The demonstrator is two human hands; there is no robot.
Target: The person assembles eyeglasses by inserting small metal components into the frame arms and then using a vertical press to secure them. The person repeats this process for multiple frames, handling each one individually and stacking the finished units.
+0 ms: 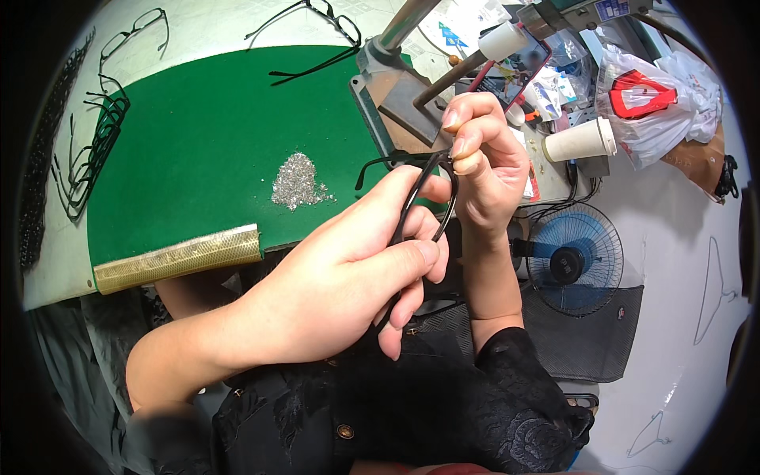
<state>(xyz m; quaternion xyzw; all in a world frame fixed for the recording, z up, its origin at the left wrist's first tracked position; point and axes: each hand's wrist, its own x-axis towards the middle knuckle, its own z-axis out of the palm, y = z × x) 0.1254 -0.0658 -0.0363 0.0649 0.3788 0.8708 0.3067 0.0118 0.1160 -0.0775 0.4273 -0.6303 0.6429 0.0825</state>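
Note:
In front of my body I hold a pair of black eyeglasses (404, 215). My left hand (340, 277) is closed around them, with the thumb and fingers on the dark frame. At their upper corner, the fingertips of my right hand (491, 158) are pinched together on the frame near the hinge. Whether a tiny part is also between those fingertips cannot be seen. One thin temple reaches left above my left hand. Beyond that hand, a pile of small, shiny silver pieces (294, 183) lies on a green mat (198, 127); their kind is too small to make out.
Several black eyeglass frames (93, 150) lie at the mat's left edge, others (336, 24) at the back. A metal bench press (388, 95) stands just beyond my right hand. A paper cup (578, 141), plastic bags (657, 95) and a blue fan (574, 253) are to the right.

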